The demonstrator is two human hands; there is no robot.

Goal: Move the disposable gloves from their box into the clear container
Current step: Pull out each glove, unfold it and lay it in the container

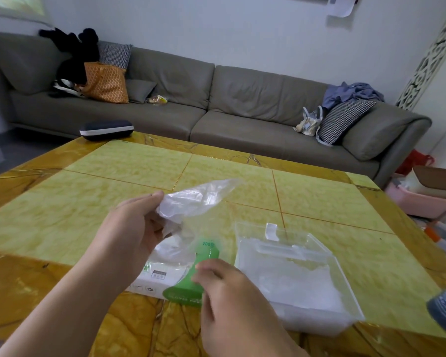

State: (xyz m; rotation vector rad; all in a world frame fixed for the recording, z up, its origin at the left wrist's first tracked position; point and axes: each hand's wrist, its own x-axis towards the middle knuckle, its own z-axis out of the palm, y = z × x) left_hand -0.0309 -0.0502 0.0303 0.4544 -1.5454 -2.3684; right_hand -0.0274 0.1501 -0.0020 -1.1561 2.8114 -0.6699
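Your left hand (134, 228) pinches 1 thin glove (193, 199), lifted above the white-and-green glove box (165, 274) near the table's (113, 171) front edge. Your right hand (227, 292) rests on the box's green end, fingers loosely curled—steadying it, I'd judge. The clear container (340, 276) just beside the box already holds a layer of gloves—partway done, though how many remain boxed is hidden.

Two bare forearms, left hand (129, 228) and right hand (232, 300) ungloved (no rings)
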